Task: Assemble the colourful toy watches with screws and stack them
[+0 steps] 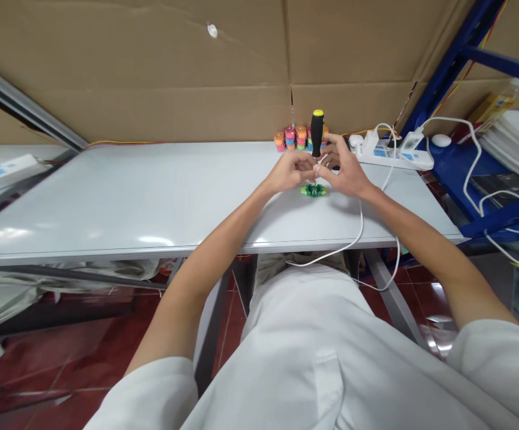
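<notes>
A screwdriver (317,134) with a black handle and yellow end stands upright, its shaft pointing down at a small green plastic piece (313,190) on the white table. From the left, my left hand (291,171) closes its fingertips around the shaft below the handle. My right hand (343,169) comes in from the other side, thumb and fingers curled at the same shaft. Between the fingers the exact grip is partly hidden. The lower shaft meets the middle of the green piece; whether a screw sits there is too small to tell.
Several small stacked pieces in orange, pink and blue (290,137) stand at the table's back edge. A white power strip (393,156) with plugged-in chargers lies back right. A white cable (361,224) hangs over the front edge. A blue rack (442,65) rises on the right.
</notes>
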Motion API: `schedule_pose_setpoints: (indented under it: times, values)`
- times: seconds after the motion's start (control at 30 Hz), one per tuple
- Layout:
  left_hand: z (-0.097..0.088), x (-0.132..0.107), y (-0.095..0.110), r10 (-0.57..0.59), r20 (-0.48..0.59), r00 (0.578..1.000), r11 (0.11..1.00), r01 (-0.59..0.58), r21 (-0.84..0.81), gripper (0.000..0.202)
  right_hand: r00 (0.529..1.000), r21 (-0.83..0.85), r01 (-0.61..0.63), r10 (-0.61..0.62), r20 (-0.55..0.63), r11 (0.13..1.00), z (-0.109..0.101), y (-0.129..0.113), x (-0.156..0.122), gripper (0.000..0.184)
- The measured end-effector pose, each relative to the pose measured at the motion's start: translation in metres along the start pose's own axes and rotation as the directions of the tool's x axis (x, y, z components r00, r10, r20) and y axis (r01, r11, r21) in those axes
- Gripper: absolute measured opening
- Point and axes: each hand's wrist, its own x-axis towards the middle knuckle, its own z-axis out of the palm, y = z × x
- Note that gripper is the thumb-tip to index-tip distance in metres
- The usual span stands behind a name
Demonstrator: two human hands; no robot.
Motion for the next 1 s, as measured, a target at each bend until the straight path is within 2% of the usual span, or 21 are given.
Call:
schedule_pose_setpoints:
  times: [0.17,0.33,0.6,0.8,0.9,1.0]
  values:
    - [-0.004,0.002,0.002,0.036,-0.067,0.997,0.999,-0.037,-0.020,0.033,0.991,0.048,-0.062,0.056,0.119,0.997,0.002,0.007,-0.001,0.060]
    - [-0.003,0.002,0.000,0.056,-0.087,0.995,0.998,-0.059,-0.037,0.032,0.973,0.077,-0.091,0.072,0.219,0.993,0.009,0.019,-0.003,0.055]
    - [-0.002,0.003,-0.002,0.070,-0.114,0.991,0.997,-0.073,-0.022,0.033,0.972,0.037,-0.127,0.117,0.206,0.991,0.006,0.017,-0.003,0.039]
    - [-0.004,0.005,-0.007,0.062,-0.167,0.984,0.998,-0.063,-0.004,0.032,0.975,-0.108,-0.149,0.164,0.148,0.983,-0.003,0.020,-0.001,0.026]
    - [-0.005,0.004,-0.007,0.046,-0.159,0.986,0.999,-0.046,0.006,0.026,0.970,-0.177,-0.161,0.189,0.152,0.971,-0.010,0.024,0.000,0.014]
    - [-0.005,0.003,-0.008,0.027,-0.131,0.991,0.999,-0.025,0.019,0.022,0.961,-0.219,-0.170,0.210,0.178,0.961,-0.020,0.028,0.003,0.012]
